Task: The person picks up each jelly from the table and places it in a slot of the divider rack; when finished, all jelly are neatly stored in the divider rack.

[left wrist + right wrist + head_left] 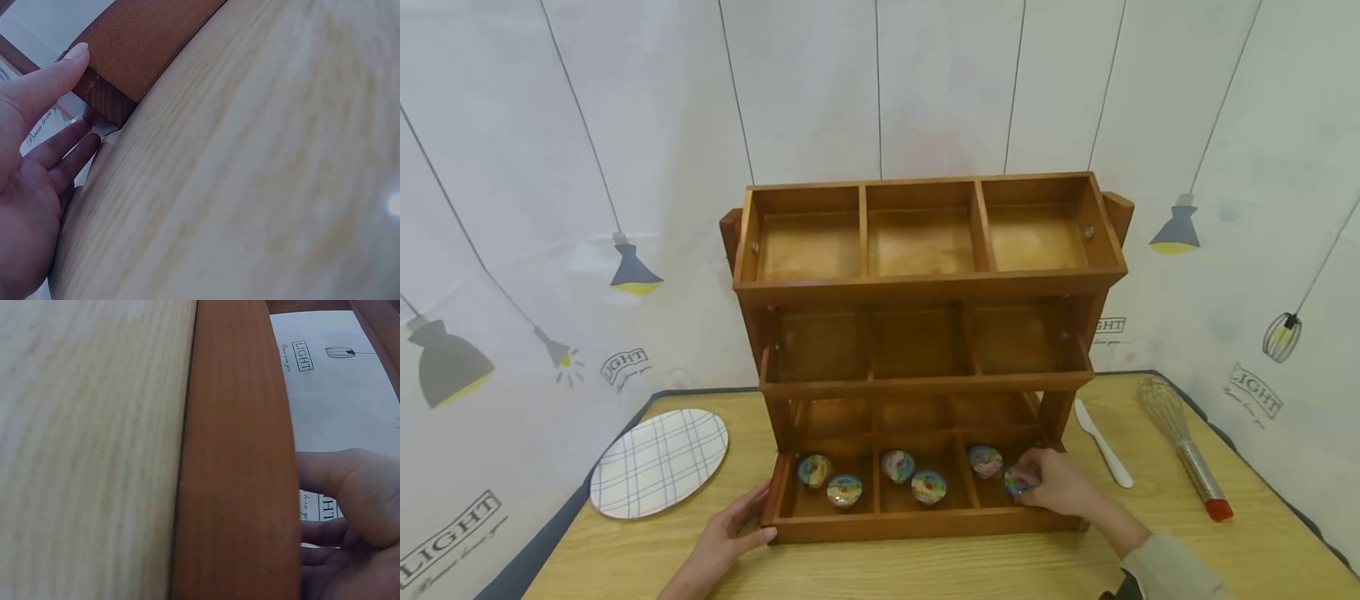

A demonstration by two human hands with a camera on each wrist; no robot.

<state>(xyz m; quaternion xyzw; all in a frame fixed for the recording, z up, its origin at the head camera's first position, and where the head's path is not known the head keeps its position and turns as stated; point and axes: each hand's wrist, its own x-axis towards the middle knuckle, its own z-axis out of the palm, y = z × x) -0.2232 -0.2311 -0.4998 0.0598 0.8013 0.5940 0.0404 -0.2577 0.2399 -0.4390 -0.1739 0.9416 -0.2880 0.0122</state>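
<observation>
A brown wooden three-tier rack [925, 528] stands on the table. In its bottom right compartment my right hand [1056, 483] pinches a small jelly cup [1017, 481] with a colourful lid; the right wrist view shows the fingers behind the front board [240, 456], which hides the cup. Another jelly cup [985, 461] lies just left of it. My left hand [722, 533] rests at the rack's front left corner, thumb at the front edge and fairly straight fingers along the side. Two cups lie in the left bottom compartment, including one cup [845, 490]; two more, including another cup [928, 487], lie in the middle.
The upper tier [925, 283] and middle tier [925, 386] overhang the bottom row. Left on the table lies a white checked oval plate [658, 462]. To the right are a white knife [1103, 443] and a whisk [1186, 450]. A printed white backdrop [925, 83] surrounds the table.
</observation>
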